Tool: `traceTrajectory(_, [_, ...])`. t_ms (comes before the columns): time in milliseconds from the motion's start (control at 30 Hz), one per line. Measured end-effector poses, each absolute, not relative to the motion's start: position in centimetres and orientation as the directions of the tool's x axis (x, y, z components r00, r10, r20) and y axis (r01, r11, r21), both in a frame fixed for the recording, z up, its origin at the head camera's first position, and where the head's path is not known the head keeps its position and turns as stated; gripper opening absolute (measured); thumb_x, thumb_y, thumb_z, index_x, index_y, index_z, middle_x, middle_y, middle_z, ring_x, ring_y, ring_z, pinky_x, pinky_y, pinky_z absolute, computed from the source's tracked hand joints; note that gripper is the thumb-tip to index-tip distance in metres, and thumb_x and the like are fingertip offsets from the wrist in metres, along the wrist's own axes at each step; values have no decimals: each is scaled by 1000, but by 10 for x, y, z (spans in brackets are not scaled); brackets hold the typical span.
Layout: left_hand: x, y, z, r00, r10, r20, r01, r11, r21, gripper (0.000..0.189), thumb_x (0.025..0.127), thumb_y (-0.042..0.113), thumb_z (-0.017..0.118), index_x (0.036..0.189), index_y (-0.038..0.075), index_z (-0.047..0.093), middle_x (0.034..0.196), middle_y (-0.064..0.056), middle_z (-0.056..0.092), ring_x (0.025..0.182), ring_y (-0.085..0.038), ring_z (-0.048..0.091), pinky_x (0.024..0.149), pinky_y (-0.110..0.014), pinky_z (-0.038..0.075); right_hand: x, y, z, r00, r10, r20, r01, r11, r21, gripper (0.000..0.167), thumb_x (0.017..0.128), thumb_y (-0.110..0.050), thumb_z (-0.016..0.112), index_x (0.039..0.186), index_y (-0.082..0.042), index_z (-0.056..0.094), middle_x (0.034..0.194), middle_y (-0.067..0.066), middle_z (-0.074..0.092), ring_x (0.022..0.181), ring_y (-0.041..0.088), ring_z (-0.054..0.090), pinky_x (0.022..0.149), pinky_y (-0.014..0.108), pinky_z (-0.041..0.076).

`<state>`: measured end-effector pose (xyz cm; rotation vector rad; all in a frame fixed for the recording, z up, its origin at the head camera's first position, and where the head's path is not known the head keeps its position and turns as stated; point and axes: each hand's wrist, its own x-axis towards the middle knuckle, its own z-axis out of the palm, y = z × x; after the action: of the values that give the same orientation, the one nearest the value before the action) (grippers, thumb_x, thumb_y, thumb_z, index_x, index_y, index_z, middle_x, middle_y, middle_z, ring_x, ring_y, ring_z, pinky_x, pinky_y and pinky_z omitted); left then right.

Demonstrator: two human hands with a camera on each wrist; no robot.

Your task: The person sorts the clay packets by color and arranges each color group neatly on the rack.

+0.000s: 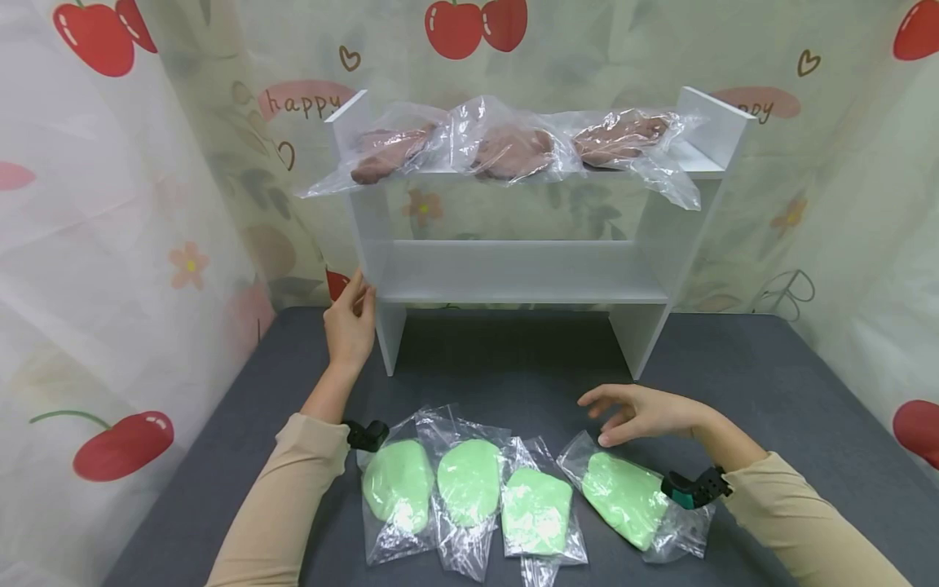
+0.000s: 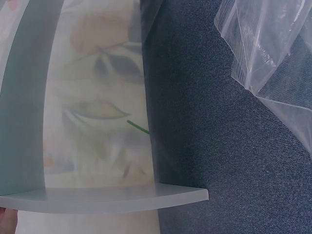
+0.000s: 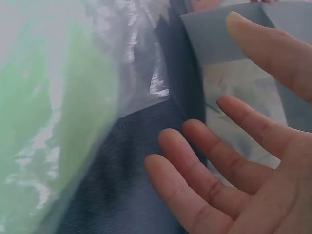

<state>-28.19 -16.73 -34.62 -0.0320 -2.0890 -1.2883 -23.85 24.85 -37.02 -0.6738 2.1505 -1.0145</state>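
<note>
My left hand (image 1: 350,322) touches the outer left side panel of a white two-tier shelf (image 1: 513,277), its fingers pointing up along the panel. A sliver of that hand appears at the lower left corner in the left wrist view. My right hand (image 1: 649,412), fingers spread and loosely bent, hovers over the table just behind the rightmost clear bag with a light green slab (image 1: 623,497); it holds nothing. Three more such bags lie to the left: a bagged green slab (image 1: 398,485), another bagged slab (image 1: 469,481) and a bagged squarish slab (image 1: 537,509).
Three clear bags with brown lumpy contents lie across the top tier: a left bag (image 1: 392,155), a middle bag (image 1: 513,151) and a right bag (image 1: 619,139). A dark grey table (image 1: 734,367) carries everything. Behind it hangs a fruit-printed curtain (image 1: 623,49).
</note>
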Motion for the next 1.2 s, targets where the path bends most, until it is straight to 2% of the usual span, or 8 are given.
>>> traceTrajectory(200, [-283, -168, -347, -759, -316, 570, 363, 521, 772, 41, 95, 12, 54, 135, 9, 50, 124, -21, 60, 106, -35, 64, 86, -46, 54, -238, 254, -382, -636, -675, -374, -151, 584, -798, 72, 85, -23, 69, 142, -2, 32, 134, 29, 38, 114, 38, 53, 85, 41, 53])
traceTrajectory(433, [-284, -167, -347, -762, -324, 561, 353, 518, 779, 42, 94, 10, 54, 136, 8, 49, 121, -23, 61, 106, -35, 64, 86, -47, 53, -237, 257, -392, -577, -713, -399, -184, 589, -787, 84, 78, -17, 76, 144, -3, 27, 125, 28, 37, 99, 28, 52, 75, 31, 50])
traceTrajectory(633, [-284, -167, -347, -762, -320, 563, 358, 516, 778, 42, 94, 10, 54, 136, 7, 49, 122, -23, 60, 107, -35, 63, 87, -47, 53, -235, 254, -395, -531, -743, -408, -206, 581, -787, 91, 73, -12, 80, 145, -3, 25, 118, 25, 40, 86, 23, 49, 70, 27, 47])
traceTrajectory(900, [-284, -167, -347, -758, -312, 573, 372, 515, 772, 41, 95, 10, 54, 136, 8, 49, 126, -21, 58, 108, -34, 63, 88, -47, 53, -231, 250, -402, -522, -756, -396, -256, 582, -772, 84, 71, -11, 80, 141, -2, 33, 101, 14, 46, 67, 12, 42, 59, 22, 40])
traceTrajectory(1033, [-284, -167, -348, -762, -312, 567, 365, 517, 774, 41, 95, 11, 53, 136, 8, 49, 123, -22, 60, 108, -35, 63, 88, -47, 53, -230, 249, -404, -524, -757, -390, -271, 582, -767, 80, 72, -11, 79, 139, -2, 36, 93, 8, 47, 63, 9, 40, 56, 22, 37])
traceTrajectory(1133, [-284, -168, -348, -768, -310, 561, 358, 519, 776, 42, 95, 11, 53, 136, 7, 48, 121, -23, 61, 108, -35, 63, 87, -46, 53, -230, 247, -405, -528, -761, -376, -288, 578, -764, 78, 74, -11, 77, 139, -3, 35, 85, 5, 45, 61, 7, 35, 55, 21, 34])
traceTrajectory(1200, [-284, -168, -349, -768, -313, 559, 354, 519, 778, 41, 95, 12, 53, 136, 8, 49, 120, -23, 62, 108, -34, 63, 87, -46, 53, -229, 246, -407, -533, -769, -351, -304, 562, -769, 78, 76, -11, 75, 140, -3, 32, 73, 8, 38, 58, 7, 30, 54, 21, 31])
